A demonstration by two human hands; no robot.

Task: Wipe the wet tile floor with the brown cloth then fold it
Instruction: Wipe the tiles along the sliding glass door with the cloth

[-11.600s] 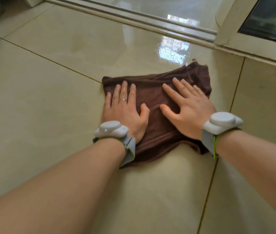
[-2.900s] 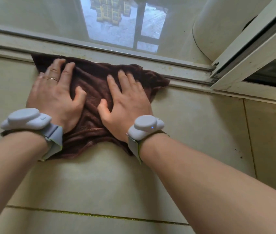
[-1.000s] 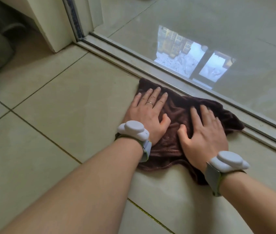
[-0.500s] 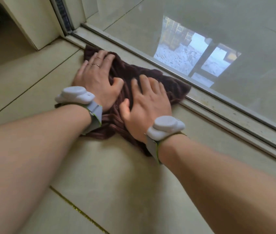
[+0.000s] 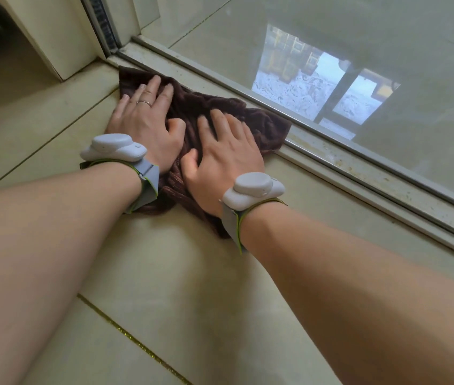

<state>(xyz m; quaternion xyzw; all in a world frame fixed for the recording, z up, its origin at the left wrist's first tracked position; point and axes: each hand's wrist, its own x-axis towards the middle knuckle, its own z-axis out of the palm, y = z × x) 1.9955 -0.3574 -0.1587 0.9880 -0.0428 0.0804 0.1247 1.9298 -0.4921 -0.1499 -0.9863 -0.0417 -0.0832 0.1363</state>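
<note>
Both hands pressed flat on the brown cloth (image 5: 209, 112), which lay bunched on the tile floor (image 5: 192, 287) against the sliding-door track (image 5: 359, 173), its far corner near the door frame (image 5: 61, 31). The left hand (image 5: 148, 126), wearing a ring (image 5: 144, 102), had its fingers straight and slightly spread. The right hand (image 5: 223, 159) lay beside it, fingers extended and close together. Grey wrist devices (image 5: 113, 148) sat on both wrists.

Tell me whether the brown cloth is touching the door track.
Touching. In the head view the brown cloth has its far edge pushed up against the door track, with no tile showing between them, while the left hand and right hand press it flat.
</note>
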